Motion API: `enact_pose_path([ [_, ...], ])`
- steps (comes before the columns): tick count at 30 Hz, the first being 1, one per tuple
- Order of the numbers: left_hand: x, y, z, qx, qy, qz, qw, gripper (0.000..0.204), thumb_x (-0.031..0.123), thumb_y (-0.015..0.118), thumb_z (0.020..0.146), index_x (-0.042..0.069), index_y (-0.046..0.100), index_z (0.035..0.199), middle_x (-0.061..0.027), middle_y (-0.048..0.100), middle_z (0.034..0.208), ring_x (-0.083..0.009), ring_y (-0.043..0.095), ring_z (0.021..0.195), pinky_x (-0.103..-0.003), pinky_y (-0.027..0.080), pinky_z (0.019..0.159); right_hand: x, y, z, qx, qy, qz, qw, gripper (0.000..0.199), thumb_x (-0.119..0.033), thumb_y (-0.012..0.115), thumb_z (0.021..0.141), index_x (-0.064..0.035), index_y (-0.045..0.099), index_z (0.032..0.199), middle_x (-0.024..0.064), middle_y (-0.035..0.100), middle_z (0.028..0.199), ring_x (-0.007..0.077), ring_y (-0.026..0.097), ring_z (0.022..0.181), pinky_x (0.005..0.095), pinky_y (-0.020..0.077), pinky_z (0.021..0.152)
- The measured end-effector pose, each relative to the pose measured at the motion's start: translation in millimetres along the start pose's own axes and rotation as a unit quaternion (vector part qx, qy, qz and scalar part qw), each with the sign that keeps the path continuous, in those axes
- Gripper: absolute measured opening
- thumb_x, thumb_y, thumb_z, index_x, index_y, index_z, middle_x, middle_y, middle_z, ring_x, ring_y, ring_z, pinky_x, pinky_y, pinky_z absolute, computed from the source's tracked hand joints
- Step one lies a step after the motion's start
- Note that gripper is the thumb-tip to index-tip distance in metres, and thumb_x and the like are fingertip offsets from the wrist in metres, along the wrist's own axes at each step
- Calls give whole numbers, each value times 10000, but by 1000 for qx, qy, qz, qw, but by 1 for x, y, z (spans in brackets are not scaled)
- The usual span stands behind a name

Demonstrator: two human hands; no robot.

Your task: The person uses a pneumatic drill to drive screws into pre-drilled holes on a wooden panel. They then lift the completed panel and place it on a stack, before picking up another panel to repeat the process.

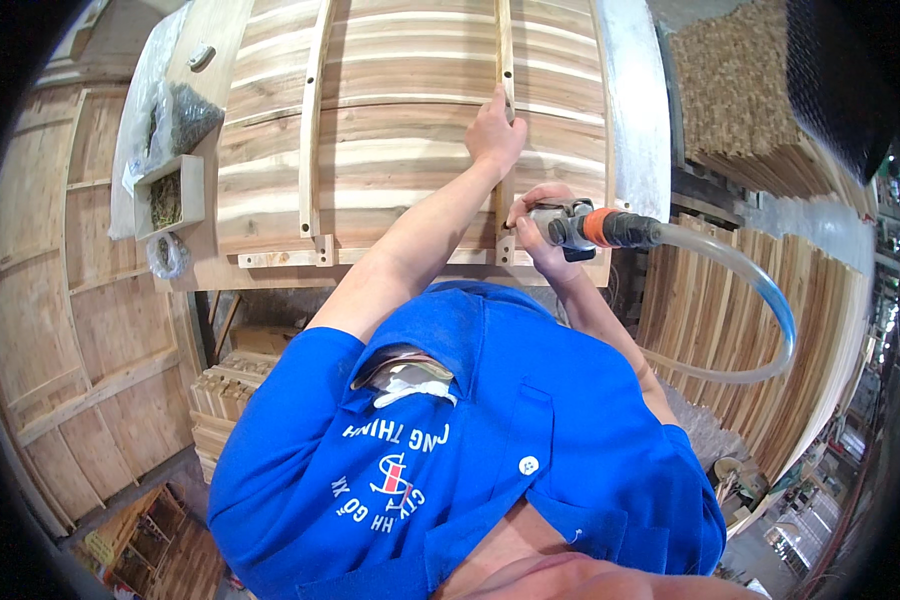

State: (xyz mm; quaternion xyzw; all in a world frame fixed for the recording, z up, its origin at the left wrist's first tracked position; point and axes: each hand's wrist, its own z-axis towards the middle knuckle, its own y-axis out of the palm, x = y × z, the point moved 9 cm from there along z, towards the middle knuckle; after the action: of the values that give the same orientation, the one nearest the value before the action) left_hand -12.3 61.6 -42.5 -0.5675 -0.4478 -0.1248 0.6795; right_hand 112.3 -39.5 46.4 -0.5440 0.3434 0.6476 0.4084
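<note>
The right hand (545, 240) is closed around a driver-like tool (568, 224), close in front of the body at the near end of the right batten (503, 60). The fingers wrap the tool's body from the batten side, and they hide whether its tip touches the wood. Its hose (765, 290) leaves on the side away from the left hand (495, 140) and loops back toward the body, an arrangement that probably keeps it from dragging across the panel (410, 130).

The left hand lies farther out on the same batten, index finger stretched along it and thumb at its side. It seems placed there to steady the strip; whether it pinches anything small I cannot tell.

The panel lies on the tabletop (182, 272) beneath both hands. A second, left batten (313, 130) runs to the left of the hands, and a short crosspiece (280, 259) lies at the near edge. A tray (182, 226) of small pieces and a bag (194, 115) sit beyond the panel's left edge, likely put there to be reachable without crowding the wood.

The left forearm crosses the panel diagonally, reaching forward and inward, with the wrist nearly straight. The right arm is bent and kept nearer the trunk, its hand lower and to the right of the left one.
</note>
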Motion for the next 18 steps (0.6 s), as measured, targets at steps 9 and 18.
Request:
enact_pose_path([
  [9,-28,4,5,12,-14,-207,978,452,282,561,797,59,514,1188,-133,608,819,-245,598,797,-371,479,699,-25,-7,-5,79,31,33,996,512,-26,643,747,-72,406,1199,44,570,856,101,538,773,239,449,667],
  [18,-61,-10,-32,-209,-343,-682,611,204,26,378,924,-16,412,1121,-151,555,1004,-253,575,937,-338,543,769,-17,-11,-10,96,-13,140,985,570,-241,718,735,-34,407,1166,45,547,785,102,515,712,246,431,649],
])
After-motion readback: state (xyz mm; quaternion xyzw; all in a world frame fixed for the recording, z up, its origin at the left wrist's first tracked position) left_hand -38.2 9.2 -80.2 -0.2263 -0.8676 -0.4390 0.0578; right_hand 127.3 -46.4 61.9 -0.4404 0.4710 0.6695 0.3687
